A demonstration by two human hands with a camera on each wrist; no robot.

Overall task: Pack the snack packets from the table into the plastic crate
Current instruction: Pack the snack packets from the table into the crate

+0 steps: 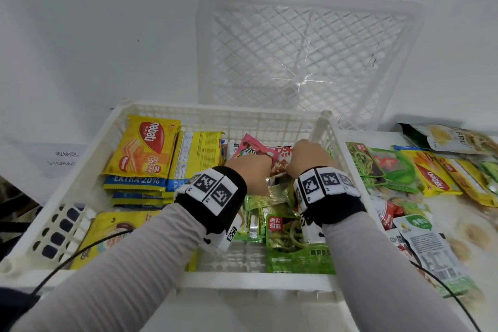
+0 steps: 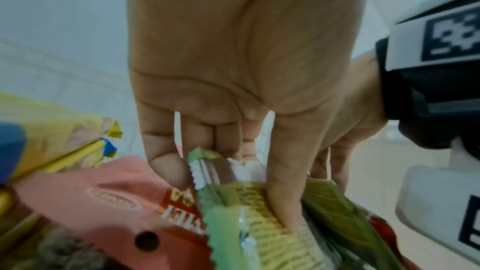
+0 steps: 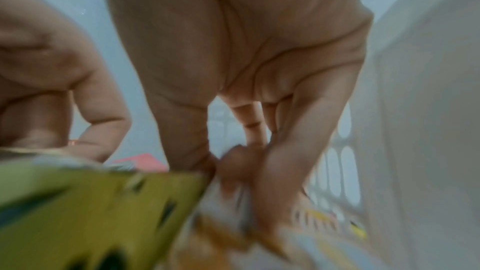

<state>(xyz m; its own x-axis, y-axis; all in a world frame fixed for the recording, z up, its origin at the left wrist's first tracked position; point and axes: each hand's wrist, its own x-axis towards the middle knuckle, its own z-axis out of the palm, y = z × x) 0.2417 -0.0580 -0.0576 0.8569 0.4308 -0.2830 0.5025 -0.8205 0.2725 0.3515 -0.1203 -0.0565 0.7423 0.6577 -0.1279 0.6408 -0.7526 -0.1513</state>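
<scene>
A: What was recorded of the hands?

B: The left hand was seen inside the crate, its fingers curled round a bundle of small green packets held upright. The right hand was lowered just beside it, near the crate's right wall. In the right wrist view its fingers appeared closed on a packet edge, but that view was blurred, so the packet could not be identified.

A: And where were the packets found?

B: They were split between two places. In the crate, yellow wafer packs were stacked at the far left, a further yellow pack was laid at the near left, a pink packet was lodged at the far middle, and a large green pouch was placed at the near right. On the table, to the right of the crate, a spread of loose packets was left unpacked: green, yellow, red and white ones.

A: How far along was the task judged to be?

B: Roughly half done, as a judgement only. The crate floor was partly covered, with bare grid showing at the near middle. The bundle in hand was yet to be set down and released — and the whole spread on the table was yet to be moved across.
</scene>
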